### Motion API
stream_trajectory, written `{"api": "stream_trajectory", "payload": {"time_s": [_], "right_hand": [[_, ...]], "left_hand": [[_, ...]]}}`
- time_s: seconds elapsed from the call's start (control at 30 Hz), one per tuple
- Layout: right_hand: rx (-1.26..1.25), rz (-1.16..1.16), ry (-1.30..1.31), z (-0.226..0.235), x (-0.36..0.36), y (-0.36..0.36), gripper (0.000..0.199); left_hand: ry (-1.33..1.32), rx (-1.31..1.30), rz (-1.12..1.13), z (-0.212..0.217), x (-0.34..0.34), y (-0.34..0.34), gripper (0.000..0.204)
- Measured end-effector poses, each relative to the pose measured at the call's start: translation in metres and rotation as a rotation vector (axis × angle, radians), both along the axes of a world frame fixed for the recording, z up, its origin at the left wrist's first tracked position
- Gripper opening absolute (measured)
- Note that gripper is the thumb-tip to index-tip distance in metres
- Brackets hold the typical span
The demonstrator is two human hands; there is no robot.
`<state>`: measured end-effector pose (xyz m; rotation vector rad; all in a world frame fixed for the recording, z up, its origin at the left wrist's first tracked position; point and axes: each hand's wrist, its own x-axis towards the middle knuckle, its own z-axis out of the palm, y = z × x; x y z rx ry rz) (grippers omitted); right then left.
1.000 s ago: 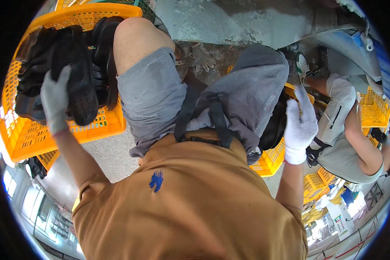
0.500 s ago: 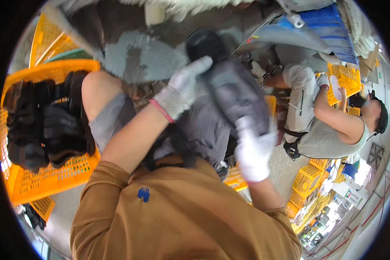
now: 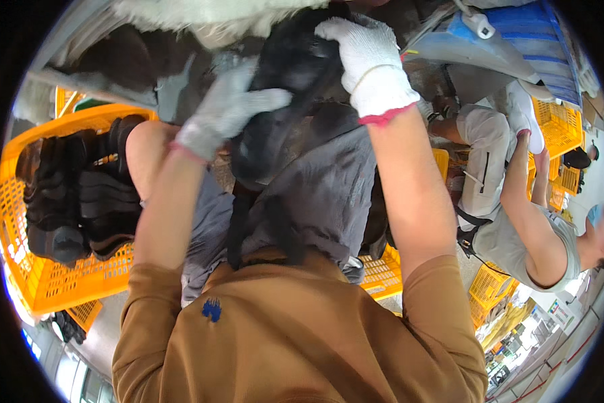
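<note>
Black shoe [image 3: 298,74] has gone up and left since half a second ago, and the right hand [image 3: 372,60] has jumped from its lower end, right of centre, to its top end near the upper edge of the frame. Shoe now sits in the upper middle, standing steep with a slight lean, one end up by the top edge and the other down above the gray trousers [image 3: 329,181]. That right hand, in a white glove with a pink cuff, looks clamped on: fingers curled over the upper right side of the shoe, not much gap there. Left hand [image 3: 235,111], grayish glove, has slid a bit left and is pretty smeared by motion, but you can see it's spread, thumb sticking out to the right across the shoe and well apart from the fingers, which point up. Can't tell if it's really pressing on the shoe or just passing in front of it. Left side of the frame has an orange basket [image 3: 80,289] with a pile of black shoes [image 3: 53,201] in it, pretty much as before. White fluffy material [image 3: 208,17] runs along the top, left of the shoe's upper end. Over on the right there's a co-worker [image 3: 530,242] in a gray top, arms raised beside another orange crate [image 3: 557,131], and a blue ribbed panel [image 3: 527,47] is at the upper right
</note>
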<state>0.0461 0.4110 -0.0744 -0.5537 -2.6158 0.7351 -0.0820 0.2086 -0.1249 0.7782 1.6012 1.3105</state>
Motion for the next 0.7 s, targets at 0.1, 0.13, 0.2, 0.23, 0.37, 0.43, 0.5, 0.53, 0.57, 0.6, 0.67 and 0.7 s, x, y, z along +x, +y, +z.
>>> {"api": "stream_trajectory", "payload": {"time_s": [0.1, 0.13, 0.2, 0.23, 0.37, 0.43, 0.5, 0.53, 0.57, 0.6, 0.67, 0.7], "right_hand": [[-0.297, -0.033, 0.058, 0.032, 0.035, -0.032, 0.036], [-0.359, -0.064, -0.094, 0.044, 0.051, -0.040, 0.056], [-0.503, -0.133, 0.211, 0.051, 0.073, -0.051, 0.067], [-0.563, -0.161, 0.338, 0.048, 0.076, -0.051, 0.073], [-0.094, -0.301, 0.318, 0.014, 0.053, -0.018, 0.069], [-0.208, -0.449, 0.269, -0.006, 0.028, 0.003, 0.046], [-0.253, -0.431, 0.155, -0.009, 0.004, 0.022, 0.037], [-0.323, -0.367, 0.162, -0.005, -0.004, 0.027, 0.037], [-0.403, -0.310, 0.157, 0.000, -0.006, 0.026, 0.036], [-0.098, -0.182, -0.019, 0.009, -0.002, 0.022, 0.040], [0.087, -0.035, -0.048, 0.027, 0.016, 0.003, 0.038], [0.058, 0.012, -0.008, 0.042, 0.027, -0.011, 0.032]], "left_hand": [[-0.731, 0.525, 0.238, -0.043, 0.053, 0.038, 0.052], [-0.844, 0.532, 0.312, -0.057, 0.068, 0.060, 0.048], [-0.937, 0.540, 0.493, -0.074, 0.083, 0.110, 0.044], [-0.933, 0.598, 0.513, -0.075, 0.082, 0.131, 0.043], [-1.207, 0.448, 0.251, -0.040, 0.016, 0.148, 0.059], [-0.192, -0.116, 0.372, -0.012, -0.013, 0.109, 0.061], [0.471, -0.512, 0.251, 0.014, -0.010, 0.064, 0.061], [0.335, -0.228, 0.302, 0.018, 0.009, 0.052, 0.065], [0.172, -0.089, 0.426, 0.017, 0.022, 0.042, 0.069], [0.002, -0.036, 0.312, 0.018, 0.041, 0.039, 0.057], [-0.358, 0.194, 0.343, 0.010, 0.065, 0.057, 0.042], [-0.572, 0.346, 0.438, 0.002, 0.075, 0.070, 0.040]]}}
